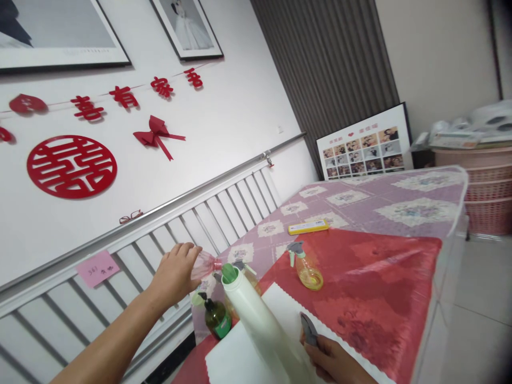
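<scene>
My left hand [175, 273] is closed around a small clear pink bottle [206, 265], tipped on its side with its neck pointing at the green mouth [229, 272] of a tall white bottle [260, 325]. My right hand [332, 360] grips that white bottle low down, near the bottom edge of the view, and a small dark grey piece [308, 328] sticks up by its fingers. The white bottle leans over a white sheet [240, 357] lying on the red cloth [372, 282].
A yellow spray bottle [306, 269], a dark green pump bottle [216, 317] and another spray bottle [244, 269] stand on the table. A yellow flat box [308, 227] lies farther back. A white railing [208, 213] runs along the left; pink baskets [486, 186] stand at right.
</scene>
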Available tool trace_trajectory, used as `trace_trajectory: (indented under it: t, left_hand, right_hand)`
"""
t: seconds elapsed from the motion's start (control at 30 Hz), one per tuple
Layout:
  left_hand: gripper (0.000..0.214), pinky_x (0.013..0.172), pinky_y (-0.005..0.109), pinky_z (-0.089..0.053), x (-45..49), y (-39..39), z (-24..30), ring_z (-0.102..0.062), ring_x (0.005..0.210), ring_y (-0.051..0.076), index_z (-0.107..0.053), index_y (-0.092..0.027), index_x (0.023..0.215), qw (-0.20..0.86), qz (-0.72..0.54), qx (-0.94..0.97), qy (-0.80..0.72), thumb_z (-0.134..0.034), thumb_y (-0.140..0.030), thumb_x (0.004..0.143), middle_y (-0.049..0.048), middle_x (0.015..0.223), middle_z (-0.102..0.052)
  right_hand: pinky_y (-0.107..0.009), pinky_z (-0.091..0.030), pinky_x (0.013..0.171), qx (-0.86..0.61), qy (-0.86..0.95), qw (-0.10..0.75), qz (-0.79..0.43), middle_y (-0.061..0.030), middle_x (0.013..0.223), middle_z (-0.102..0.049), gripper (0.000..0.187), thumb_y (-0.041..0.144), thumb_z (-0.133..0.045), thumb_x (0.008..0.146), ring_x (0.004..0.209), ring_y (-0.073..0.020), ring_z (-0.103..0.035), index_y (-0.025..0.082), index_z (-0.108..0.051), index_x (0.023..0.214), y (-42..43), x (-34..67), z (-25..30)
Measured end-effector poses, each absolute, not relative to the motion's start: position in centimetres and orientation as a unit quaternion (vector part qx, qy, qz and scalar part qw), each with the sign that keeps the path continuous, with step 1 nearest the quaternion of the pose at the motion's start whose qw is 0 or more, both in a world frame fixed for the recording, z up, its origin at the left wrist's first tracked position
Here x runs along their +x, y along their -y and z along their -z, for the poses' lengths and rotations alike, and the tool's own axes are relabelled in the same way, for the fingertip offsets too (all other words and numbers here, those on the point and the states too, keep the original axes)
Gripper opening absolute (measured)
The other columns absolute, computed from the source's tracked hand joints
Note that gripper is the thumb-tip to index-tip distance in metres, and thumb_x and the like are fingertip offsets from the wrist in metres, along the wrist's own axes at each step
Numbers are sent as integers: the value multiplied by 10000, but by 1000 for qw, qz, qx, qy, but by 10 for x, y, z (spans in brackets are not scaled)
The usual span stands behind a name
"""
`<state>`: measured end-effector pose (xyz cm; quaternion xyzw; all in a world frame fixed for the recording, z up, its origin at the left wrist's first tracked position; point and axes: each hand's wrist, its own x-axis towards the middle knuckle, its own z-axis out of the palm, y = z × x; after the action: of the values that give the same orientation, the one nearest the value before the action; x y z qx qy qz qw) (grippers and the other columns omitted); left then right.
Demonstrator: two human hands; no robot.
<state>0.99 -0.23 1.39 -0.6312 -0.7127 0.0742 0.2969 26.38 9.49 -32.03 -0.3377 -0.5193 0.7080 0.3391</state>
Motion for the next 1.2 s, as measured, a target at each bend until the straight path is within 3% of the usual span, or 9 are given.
trace_trajectory:
  t: [0.27,0.93,1.2]
  left_hand:
    - [614,982,482,-446,10,2,-14,-450,1264,319,-478,-238,1313,312,-81,-633,704,-660,-347,737,109,1371,-530]
    - [625,1021,481,-414,11,0,-13,-410,1307,331,-459,-250,1333,334,-100,-640,685,-658,-310,743,102,1404,-514]
    - [660,1048,496,-382,12,-1,-16,-388,1335,364,-459,-235,1332,339,-121,-643,676,-668,-235,706,107,1418,-504]
  right_hand:
    - [-226,-198,424,-346,524,315,-712,91,493,-427,497,630,-718,572,400,-59,-380,192,-584,762,-99,263,319]
    - [-228,-176,446,-318,524,336,-715,113,505,-366,518,660,-694,605,407,-47,-343,189,-568,778,-95,262,319]
    - [-236,-178,439,-321,526,329,-716,96,505,-415,495,628,-701,601,402,-52,-345,184,-583,785,-96,263,317]
